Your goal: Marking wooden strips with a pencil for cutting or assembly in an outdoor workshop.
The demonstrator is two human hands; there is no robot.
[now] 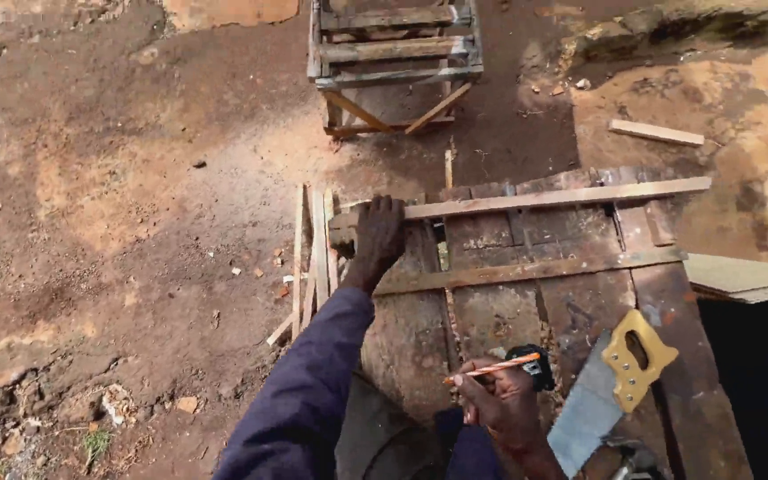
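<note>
My left hand (378, 233) rests on the left end of a long pale wooden batten (562, 196) that lies across a rough plank workbench (580, 302). The fingers curl over the batten's end. My right hand (501, 404) is low and close to me, holding an orange pencil (493, 367) and a small black tape measure (535, 364). A second, darker batten (526, 270) lies across the bench below the first.
A handsaw (611, 387) with a yellow wooden handle lies on the bench's near right. Thin wood strips (313, 258) lean off the bench's left edge. A wooden trestle frame (393, 53) stands farther off on the bare reddish ground. A loose board (656, 132) lies at the right.
</note>
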